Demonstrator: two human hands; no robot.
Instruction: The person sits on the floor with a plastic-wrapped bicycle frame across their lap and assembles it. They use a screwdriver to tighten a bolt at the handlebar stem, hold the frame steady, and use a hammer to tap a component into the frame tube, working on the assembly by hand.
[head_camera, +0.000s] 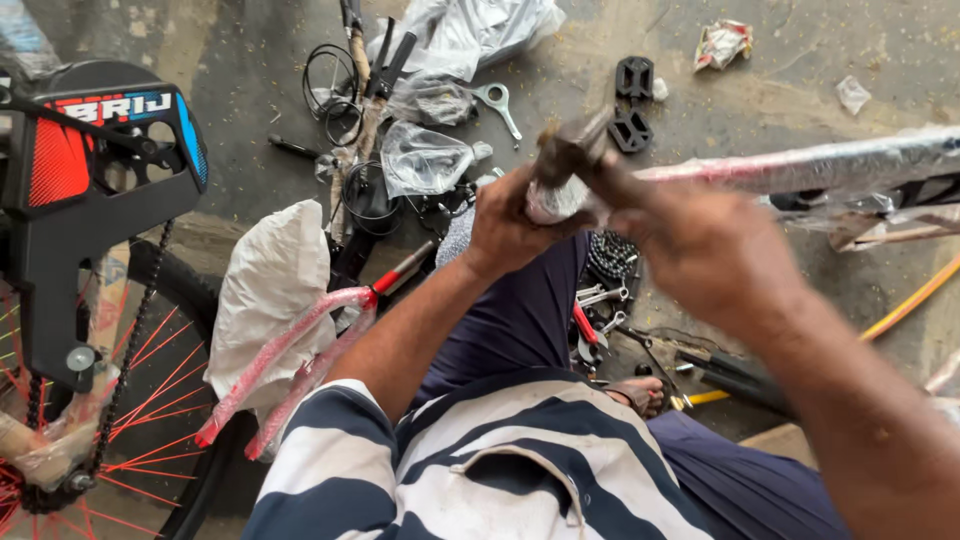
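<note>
My left hand (510, 225) grips the near end of a plastic-wrapped bicycle frame tube (800, 168) that runs off to the right. My right hand (700, 250) is blurred with motion and holds a dark hammer-like tool (572, 148) whose head sits right at the tube's end above my left hand. I sit over the floor in a striped shirt and dark blue trousers.
A bicycle wheel (150, 400) with red spokes, chain and black chain guard (90, 190) stands at left. Red wrapped frame stays (290, 350) lie by my knee. Wrenches (600, 300), a spanner (497, 100), black pedals (632, 105), cables and plastic bags litter the concrete floor.
</note>
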